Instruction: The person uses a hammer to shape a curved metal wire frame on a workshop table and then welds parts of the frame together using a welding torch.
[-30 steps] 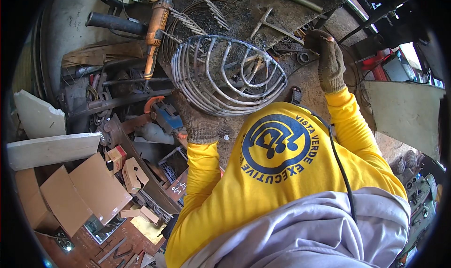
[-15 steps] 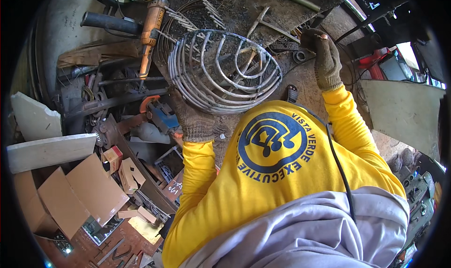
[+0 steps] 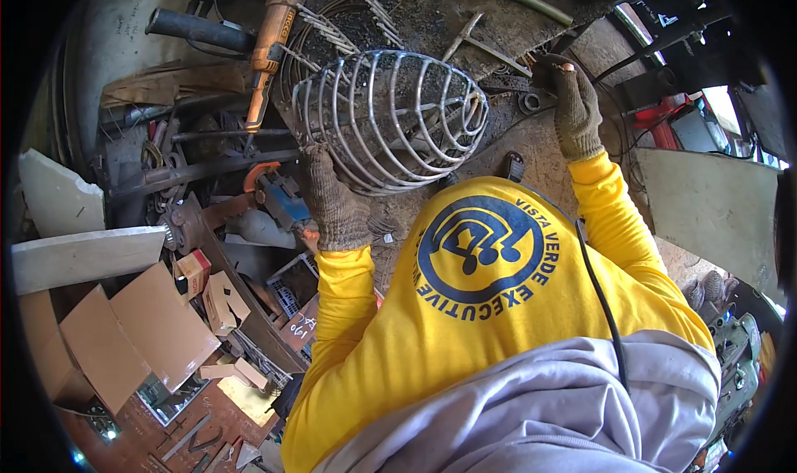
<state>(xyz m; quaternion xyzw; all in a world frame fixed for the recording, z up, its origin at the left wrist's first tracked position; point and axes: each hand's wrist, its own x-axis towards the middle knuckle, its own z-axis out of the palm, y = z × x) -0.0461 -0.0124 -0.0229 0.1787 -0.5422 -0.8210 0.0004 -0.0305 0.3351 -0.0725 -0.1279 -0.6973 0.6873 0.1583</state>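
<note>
A basket-shaped cage of bent metal rods (image 3: 390,120) lies on its side in front of me, its narrow ringed end toward the right. My left hand (image 3: 332,195), in a brown knit glove, is closed on the cage's wide left rim; the rods hide some fingertips. At the right, my right hand (image 3: 574,104) wears a similar glove with a bare thumb tip showing. Its fingers curl round the handle end of a chipping hammer (image 3: 498,56), whose head points left beyond the cage. The grip itself is partly hidden in shadow.
An orange angle grinder (image 3: 270,54) lies left of the cage, near twisted rods (image 3: 378,17) and coiled wire. A blue and orange tool (image 3: 282,199) sits by my left forearm. Cardboard boxes (image 3: 162,324) stand lower left. A pale panel (image 3: 710,207) is at the right.
The cage has turned under my left hand: its narrow ringed end now faces more to the right, and its ribs stand more upright in view. My right hand has hardly moved.
</note>
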